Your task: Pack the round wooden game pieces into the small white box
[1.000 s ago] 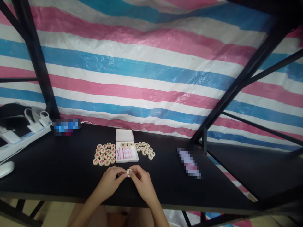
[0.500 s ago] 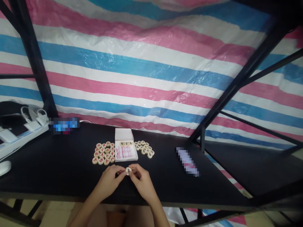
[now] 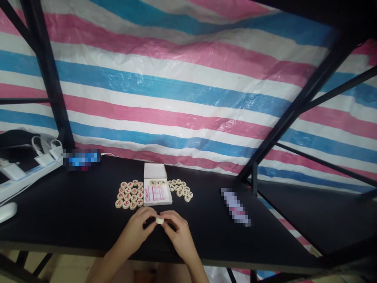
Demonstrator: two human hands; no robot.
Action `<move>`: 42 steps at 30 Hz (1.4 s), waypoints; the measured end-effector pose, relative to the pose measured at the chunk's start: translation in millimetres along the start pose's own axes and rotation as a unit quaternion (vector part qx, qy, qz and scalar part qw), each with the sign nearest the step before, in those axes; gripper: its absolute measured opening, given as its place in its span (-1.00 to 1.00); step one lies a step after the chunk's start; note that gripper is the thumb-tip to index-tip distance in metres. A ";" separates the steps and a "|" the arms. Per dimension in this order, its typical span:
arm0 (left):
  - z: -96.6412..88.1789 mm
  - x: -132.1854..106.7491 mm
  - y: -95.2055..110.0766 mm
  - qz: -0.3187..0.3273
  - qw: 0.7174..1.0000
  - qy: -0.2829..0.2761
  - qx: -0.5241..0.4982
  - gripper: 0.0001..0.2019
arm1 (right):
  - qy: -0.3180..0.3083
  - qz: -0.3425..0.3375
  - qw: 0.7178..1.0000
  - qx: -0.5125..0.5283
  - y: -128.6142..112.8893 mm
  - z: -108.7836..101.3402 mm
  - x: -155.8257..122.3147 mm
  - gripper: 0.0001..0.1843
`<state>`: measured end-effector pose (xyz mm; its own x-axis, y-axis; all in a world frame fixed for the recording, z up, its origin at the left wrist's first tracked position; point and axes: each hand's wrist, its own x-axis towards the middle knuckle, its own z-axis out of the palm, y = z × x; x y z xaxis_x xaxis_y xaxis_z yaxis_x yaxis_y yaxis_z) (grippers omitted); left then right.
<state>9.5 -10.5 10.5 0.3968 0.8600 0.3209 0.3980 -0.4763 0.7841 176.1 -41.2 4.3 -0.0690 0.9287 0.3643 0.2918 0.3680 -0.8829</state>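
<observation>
Between the fingertips of my left hand [image 3: 138, 226] and my right hand [image 3: 176, 228] is one Chinese chess piece [image 3: 160, 221], pinched from both sides above the table's front part. Its pale rim faces me, and its marked face is turned out of sight. Just beyond my hands stands an open white box [image 3: 157, 202] with its lid [image 3: 154, 171] folded back. Inside, several black-marked pieces [image 3: 158, 182] line the far end, and pink lines mark the bottom. Red-marked pieces [image 3: 127, 190] lie in rows left of the box. Black-marked pieces [image 3: 179, 188] lie in a loose cluster to its right.
On the black table [image 3: 97, 208], a blurred-out phone-like object [image 3: 235, 206] lies at right. A power strip [image 3: 32, 171] with chargers, a white mouse [image 3: 7, 212] and a blurred screen [image 3: 82, 159] are at left. Striped sheeting [image 3: 165, 98] and black frame bars [image 3: 277, 129] stand behind.
The chess piece has tipped in my fingers: its marked face showed before, and now its rim shows. Both hands still hold it. The whole view has shifted slightly.
</observation>
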 end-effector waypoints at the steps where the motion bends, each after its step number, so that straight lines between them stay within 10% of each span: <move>1: -1.2 2.4 0.4 -0.006 1.000 -0.003 0.005 -0.86 | 0.008 0.010 1.000 0.004 1.6 0.3 0.1 -0.82; 15: -32.0 110.0 -17.7 -0.103 0.896 -0.067 0.426 -0.72 | 0.021 0.059 0.997 -0.042 0.6 0.0 0.1 -0.82; 35: -24.8 104.4 -19.1 0.033 0.856 -0.045 0.514 -0.76 | 0.030 0.020 0.991 -0.126 -0.4 -2.6 0.7 -0.82; 42: -15.3 45.6 15.6 0.078 0.918 0.005 0.389 -0.80 | 0.142 0.036 0.877 -0.457 36.4 -45.1 13.0 -0.70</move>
<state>21.1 24.1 45.5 0.4934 0.7695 0.4055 0.8085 -0.5777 0.1125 228.8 -17.8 -9.7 0.1839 0.8511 0.4918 0.9376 -0.0016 -0.3477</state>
